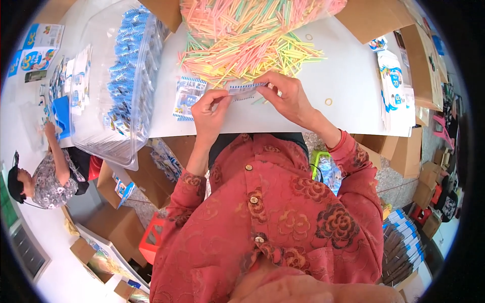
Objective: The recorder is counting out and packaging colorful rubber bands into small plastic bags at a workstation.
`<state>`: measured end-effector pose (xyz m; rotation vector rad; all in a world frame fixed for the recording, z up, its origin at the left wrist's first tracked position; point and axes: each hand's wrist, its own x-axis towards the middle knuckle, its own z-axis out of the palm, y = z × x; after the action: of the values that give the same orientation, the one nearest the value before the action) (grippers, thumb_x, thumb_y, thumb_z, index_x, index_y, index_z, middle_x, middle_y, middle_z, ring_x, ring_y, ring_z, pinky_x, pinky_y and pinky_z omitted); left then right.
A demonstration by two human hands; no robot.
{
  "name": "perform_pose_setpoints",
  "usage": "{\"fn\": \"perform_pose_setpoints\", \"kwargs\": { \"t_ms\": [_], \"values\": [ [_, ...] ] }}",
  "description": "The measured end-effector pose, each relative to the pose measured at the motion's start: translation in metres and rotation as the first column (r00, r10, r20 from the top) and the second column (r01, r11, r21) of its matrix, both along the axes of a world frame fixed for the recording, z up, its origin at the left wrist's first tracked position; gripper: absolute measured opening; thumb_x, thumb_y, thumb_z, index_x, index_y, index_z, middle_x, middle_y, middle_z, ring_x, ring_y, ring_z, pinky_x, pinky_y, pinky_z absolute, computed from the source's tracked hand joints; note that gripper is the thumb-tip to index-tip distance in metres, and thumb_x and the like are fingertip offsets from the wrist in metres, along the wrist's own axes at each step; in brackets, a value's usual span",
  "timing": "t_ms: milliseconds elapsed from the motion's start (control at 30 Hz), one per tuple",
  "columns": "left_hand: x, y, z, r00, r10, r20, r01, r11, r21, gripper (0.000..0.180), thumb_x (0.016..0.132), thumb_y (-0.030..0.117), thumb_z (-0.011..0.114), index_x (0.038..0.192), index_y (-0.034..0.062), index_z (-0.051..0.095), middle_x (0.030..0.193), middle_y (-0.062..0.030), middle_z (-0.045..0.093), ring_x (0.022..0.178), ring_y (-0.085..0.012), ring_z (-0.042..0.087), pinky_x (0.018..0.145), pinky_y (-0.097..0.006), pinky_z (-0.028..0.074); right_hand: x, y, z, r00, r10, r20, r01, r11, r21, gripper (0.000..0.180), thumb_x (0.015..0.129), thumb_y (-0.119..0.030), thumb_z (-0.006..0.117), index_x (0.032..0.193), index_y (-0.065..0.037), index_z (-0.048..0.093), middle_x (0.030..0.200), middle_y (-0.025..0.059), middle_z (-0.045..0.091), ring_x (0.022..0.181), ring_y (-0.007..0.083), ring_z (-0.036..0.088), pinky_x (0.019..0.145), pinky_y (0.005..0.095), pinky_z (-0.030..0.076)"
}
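Note:
Stretched between my two hands is a small clear plastic packet (244, 91) with a blue-striped edge. My left hand (208, 112) pinches one end of it, and my right hand (289, 97) grips the other between thumb and fingers. Just beyond the hands lies a heap of thin pastel sticks (242, 63) in pink, yellow and green, spilling from a large clear bag (262, 17). A few sticks lie under the packet, near my right fingers. Beside my left hand, flat on the white table (323, 76), is a small stack of blue-and-white printed packets (189, 99).
At left stands a clear plastic bin (137, 146) holding many blue-striped packets. Printed cartons (391, 88) lie at the right edge, by open cardboard boxes (422, 60). Rubber bands (328, 101) dot the table. Another person (55, 177) works at far left.

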<state>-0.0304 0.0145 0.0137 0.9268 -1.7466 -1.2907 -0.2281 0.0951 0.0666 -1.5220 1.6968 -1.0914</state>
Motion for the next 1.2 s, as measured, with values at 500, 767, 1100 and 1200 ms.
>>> {"fn": "perform_pose_setpoints", "kwargs": {
  "t_ms": [500, 767, 1100, 1200],
  "values": [
    [-0.006, 0.001, 0.013, 0.976, -0.149, 0.161, 0.148, 0.989, 0.02, 0.019, 0.073, -0.001, 0.072, 0.091, 0.0016, 0.069, 0.087, -0.0095, 0.068, 0.079, -0.0178, 0.065, 0.072, -0.027, 0.05, 0.007, 0.0, 0.003, 0.977, 0.177, 0.116, -0.169, 0.983, -0.07, 0.021, 0.081, 0.004, 0.063, 0.101, -0.002, 0.063, 0.096, 0.0094, 0.065, 0.085, 0.021, 0.065, 0.071, 0.03, 0.053],
    [-0.006, 0.006, 0.006, 0.978, -0.136, 0.158, 0.148, 0.987, -0.066, 0.018, 0.071, -0.004, 0.068, 0.088, 0.0013, 0.069, 0.088, -0.0101, 0.069, 0.081, -0.0215, 0.067, 0.072, -0.029, 0.052, 0.01, 0.003, -0.015, 0.981, 0.192, -0.015, -0.191, 0.958, -0.215, 0.029, 0.074, 0.006, 0.067, 0.102, -0.003, 0.064, 0.094, 0.0097, 0.064, 0.082, 0.0241, 0.063, 0.071, 0.0312, 0.052],
    [0.0, 0.011, -0.01, 0.993, -0.077, 0.086, 0.08, 0.996, -0.033, 0.012, 0.076, -0.002, 0.069, 0.088, -0.0005, 0.068, 0.087, -0.0086, 0.069, 0.077, -0.0155, 0.065, 0.071, -0.026, 0.052, -0.04, 0.03, -0.021, 0.926, 0.065, -0.373, -0.072, 0.997, -0.004, 0.032, 0.074, 0.001, 0.068, 0.105, -0.006, 0.061, 0.095, 0.0082, 0.062, 0.082, 0.0286, 0.062, 0.068, 0.0355, 0.052],
    [-0.003, 0.015, -0.01, 0.996, -0.049, 0.073, 0.051, 0.998, -0.026, 0.01, 0.078, 0.0, 0.07, 0.088, -0.0009, 0.068, 0.086, -0.0074, 0.069, 0.077, -0.0126, 0.064, 0.07, -0.025, 0.051, -0.034, 0.031, -0.022, 0.881, 0.06, -0.469, -0.04, 0.998, 0.052, 0.03, 0.073, -0.001, 0.068, 0.102, -0.006, 0.059, 0.096, 0.0092, 0.059, 0.086, 0.0305, 0.062, 0.068, 0.0376, 0.052]
  ]
}}
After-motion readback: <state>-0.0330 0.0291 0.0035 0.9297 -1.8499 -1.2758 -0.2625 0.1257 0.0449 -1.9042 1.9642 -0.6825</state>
